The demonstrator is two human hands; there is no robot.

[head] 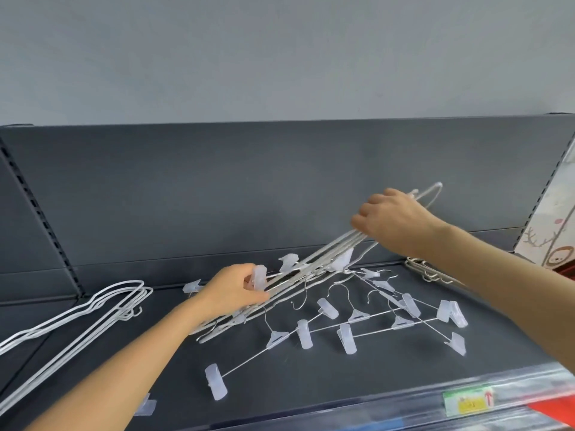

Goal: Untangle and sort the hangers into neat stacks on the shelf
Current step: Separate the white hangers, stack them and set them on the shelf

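Note:
A bundle of several white wire hangers point(323, 256) slants up from the dark shelf point(389, 377), low at the left and high at the right. My right hand point(395, 222) is shut on its raised end near the back panel. My left hand point(233, 290) is shut on its lower end, fingers beside a clear clip point(259, 276). Under and in front of the bundle lies a tangle of thin metal clip hangers point(351, 318) with translucent clips. A stack of white wire hangers point(93, 312) lies flat at the shelf's left. Another small stack point(426, 270) lies behind my right forearm.
The shelf's dark back panel point(217, 188) rises close behind the hangers. A clear price rail with a yellow-green label point(469, 401) runs along the front edge. A printed box point(557, 231) stands at the far right. One loose clear clip point(146, 405) lies near the front left.

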